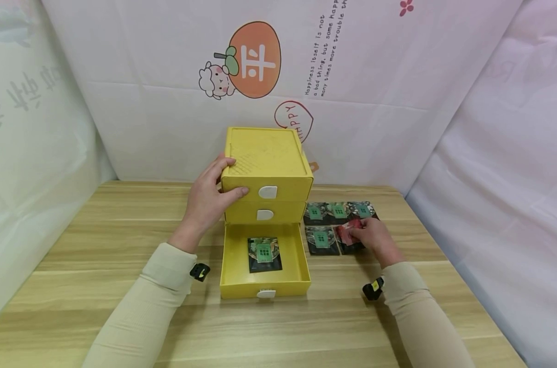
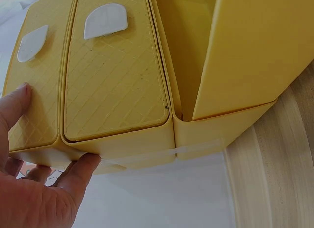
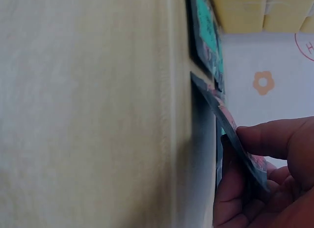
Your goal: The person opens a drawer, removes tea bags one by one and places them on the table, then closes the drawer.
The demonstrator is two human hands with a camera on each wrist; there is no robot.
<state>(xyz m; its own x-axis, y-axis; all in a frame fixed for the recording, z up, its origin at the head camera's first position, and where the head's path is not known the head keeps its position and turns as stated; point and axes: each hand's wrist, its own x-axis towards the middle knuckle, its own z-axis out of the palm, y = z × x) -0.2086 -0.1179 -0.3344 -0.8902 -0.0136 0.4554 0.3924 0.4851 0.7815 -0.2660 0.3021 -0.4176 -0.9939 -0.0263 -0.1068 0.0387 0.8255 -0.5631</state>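
Note:
A yellow three-drawer storage box point(image 1: 269, 153) stands with its bottom drawer point(image 1: 266, 290) pulled out. Inside that drawer lies a dark packet point(image 1: 264, 253) with a green label. My left hand point(image 1: 209, 199) holds the box by its upper left corner, the thumb on the front face and the other fingers round the side and top. To the right of the box, my right hand point(image 1: 376, 239) pinches a red and black packet point(image 1: 349, 236) between thumb and fingers. In the right wrist view this packet point(image 3: 228, 122) tilts up from the wooden table, its far corner low over the surface.
Several green-labelled packets lie flat right of the box: a back row with a middle packet point(image 1: 338, 212), and one packet point(image 1: 322, 240) in front, beside the red one. White printed cloth point(image 1: 168, 128) hangs behind the table point(image 1: 342, 327) and along both sides.

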